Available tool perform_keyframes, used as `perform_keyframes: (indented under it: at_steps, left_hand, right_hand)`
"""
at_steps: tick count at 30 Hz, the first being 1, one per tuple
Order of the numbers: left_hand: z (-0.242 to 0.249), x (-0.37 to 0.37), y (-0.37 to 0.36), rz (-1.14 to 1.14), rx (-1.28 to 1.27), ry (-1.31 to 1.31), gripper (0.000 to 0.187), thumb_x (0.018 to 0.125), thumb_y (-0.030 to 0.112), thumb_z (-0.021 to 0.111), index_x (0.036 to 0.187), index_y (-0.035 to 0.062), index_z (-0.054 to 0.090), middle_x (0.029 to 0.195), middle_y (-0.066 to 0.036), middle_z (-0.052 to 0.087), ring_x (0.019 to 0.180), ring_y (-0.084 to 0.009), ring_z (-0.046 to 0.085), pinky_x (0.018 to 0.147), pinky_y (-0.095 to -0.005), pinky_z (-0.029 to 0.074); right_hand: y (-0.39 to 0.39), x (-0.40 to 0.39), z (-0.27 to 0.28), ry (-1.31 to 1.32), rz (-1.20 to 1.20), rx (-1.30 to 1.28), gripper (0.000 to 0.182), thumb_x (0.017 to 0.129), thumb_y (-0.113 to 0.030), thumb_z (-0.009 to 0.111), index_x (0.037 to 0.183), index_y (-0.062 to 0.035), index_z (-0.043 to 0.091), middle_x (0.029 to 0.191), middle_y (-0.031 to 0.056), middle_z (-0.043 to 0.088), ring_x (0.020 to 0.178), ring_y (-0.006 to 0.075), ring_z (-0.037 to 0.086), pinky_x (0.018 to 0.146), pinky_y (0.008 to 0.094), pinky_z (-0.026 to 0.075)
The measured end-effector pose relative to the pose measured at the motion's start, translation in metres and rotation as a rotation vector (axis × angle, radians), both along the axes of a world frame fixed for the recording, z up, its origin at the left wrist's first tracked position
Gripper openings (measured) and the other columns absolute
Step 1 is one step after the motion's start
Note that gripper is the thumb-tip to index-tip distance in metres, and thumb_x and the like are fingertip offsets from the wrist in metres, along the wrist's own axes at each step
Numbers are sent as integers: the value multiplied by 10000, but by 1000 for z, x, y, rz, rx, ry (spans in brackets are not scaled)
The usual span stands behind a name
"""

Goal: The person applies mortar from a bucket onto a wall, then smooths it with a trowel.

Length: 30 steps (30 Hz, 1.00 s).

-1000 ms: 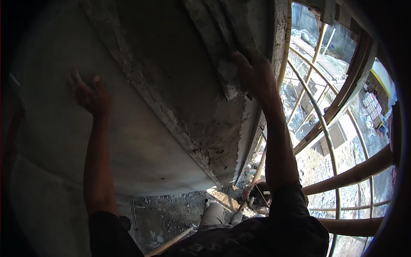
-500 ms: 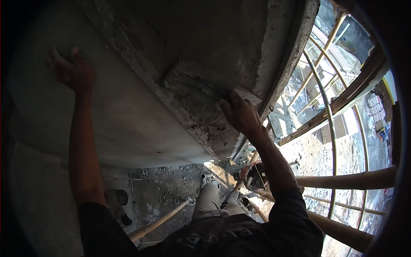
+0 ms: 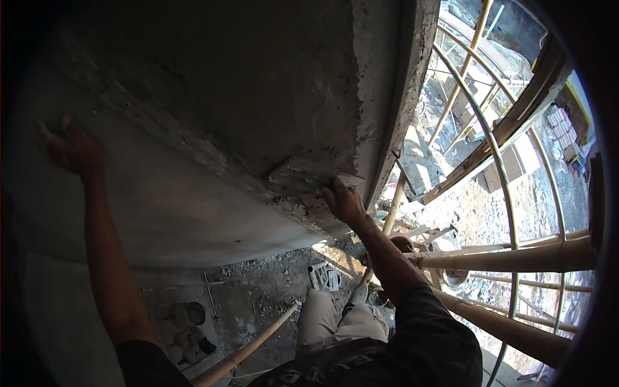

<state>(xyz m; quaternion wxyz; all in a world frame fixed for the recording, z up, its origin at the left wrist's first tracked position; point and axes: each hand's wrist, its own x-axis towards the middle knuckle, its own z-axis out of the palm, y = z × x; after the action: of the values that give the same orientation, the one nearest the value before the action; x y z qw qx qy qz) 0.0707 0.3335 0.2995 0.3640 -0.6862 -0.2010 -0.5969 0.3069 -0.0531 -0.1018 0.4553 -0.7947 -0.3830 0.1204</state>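
My right hand (image 3: 347, 205) grips a flat plastering trowel (image 3: 298, 173) whose blade lies against the wet, rough plaster strip (image 3: 258, 84) near its lower end. The handle is mostly hidden by my fingers and the shade. My left hand (image 3: 74, 151) is raised by the smooth grey wall surface (image 3: 167, 193), thumb and fingers apart, with nothing in it. Whether it touches the wall is too dark to tell. A ragged plaster ridge (image 3: 200, 145) divides the smooth surface from the rough strip.
To the right stand bamboo scaffold poles (image 3: 509, 261) and upright curved rods (image 3: 506, 180). Another bamboo pole (image 3: 255, 342) slants beside my legs. Far below lies rubble-strewn ground (image 3: 258, 284). The wall's edge (image 3: 412, 71) runs down at upper right.
My right hand and the trowel have moved down the plaster strip toward its lower end. The view has shifted, and my left hand appears lower and farther left, still spread.
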Motion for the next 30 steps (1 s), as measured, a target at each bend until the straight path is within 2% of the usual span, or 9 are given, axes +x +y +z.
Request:
perform_keyframes:
  at_steps: [5, 6, 7, 10, 12, 15, 22, 25, 30]
  left_hand:
    - [2, 1, -9, -28, -71, -10, 751, 1043, 578, 404, 1567, 52, 290, 1565, -279, 316, 1468, -457, 270, 1171, -568, 223]
    - [0, 5, -16, -46, -103, -24, 751, 1043, 578, 401, 1567, 51, 290, 1566, -282, 314, 1469, -458, 269, 1171, -570, 225]
    - [-2, 5, -19, -58, -141, -37, 752, 1044, 579, 398, 1568, 51, 291, 1567, -284, 311, 1469, -459, 267, 1170, -571, 227]
    - [0, 0, -14, -61, -97, -12, 763, 1044, 593, 375, 1576, 54, 275, 1576, -288, 291, 1475, -452, 259, 1166, -592, 221]
    - [-1, 5, -26, -76, -150, -63, 766, 1045, 596, 365, 1574, 50, 274, 1577, -289, 286, 1479, -451, 251, 1165, -599, 218]
    - [3, 7, -24, -60, -136, -70, 770, 1046, 599, 360, 1569, 40, 280, 1572, -289, 291, 1477, -452, 248, 1168, -600, 214]
    - [-1, -4, -2, 99, 14, -3, 717, 1054, 545, 408, 1534, 17, 339, 1528, -267, 365, 1432, -452, 317, 1155, -570, 259]
    - [1, -8, 6, 35, -33, -3, 663, 1059, 498, 435, 1505, 11, 379, 1507, -265, 397, 1407, -460, 358, 1142, -567, 283]
    - [10, -20, 20, 303, 304, 137, 560, 1058, 420, 486, 1479, 55, 426, 1464, -274, 447, 1341, -455, 444, 1101, -563, 341]
  right_hand:
    - [-36, -42, -56, 127, -33, 197, 315, 983, -280, 613, 1124, -10, 532, 998, 282, 679, 977, 511, 642, 754, 545, 513]
    - [-41, -53, -38, 106, -50, 301, 332, 976, -273, 623, 1118, 10, 522, 1006, 271, 686, 983, 513, 646, 761, 541, 514]
    - [-35, -59, -13, -80, -58, 461, 367, 972, -245, 623, 1170, 37, 497, 882, 224, 685, 845, 431, 695, 700, 497, 521]
    - [-20, -70, 43, 375, -120, 384, 436, 971, -226, 608, 1258, 68, 460, 965, 278, 663, 917, 445, 673, 775, 500, 513]
    - [-1, -57, 79, 339, -210, 549, 467, 971, -225, 621, 1254, 100, 441, 885, 276, 644, 836, 402, 661, 729, 474, 498]
    - [-13, -22, 175, 379, -293, 501, 503, 971, -279, 637, 1264, 87, 453, 864, 262, 662, 799, 363, 674, 705, 462, 503]
    - [-16, 7, 170, 116, -321, 415, 482, 973, -342, 643, 1237, 28, 483, 771, 221, 671, 743, 348, 694, 683, 459, 508]
    - [-18, 6, 161, 54, -286, 406, 464, 978, -337, 637, 1229, 24, 488, 781, 233, 672, 764, 365, 701, 682, 464, 506]
    - [-20, 8, 146, 30, -268, 369, 457, 982, -337, 625, 1232, 21, 489, 823, 251, 683, 802, 393, 711, 694, 471, 509]
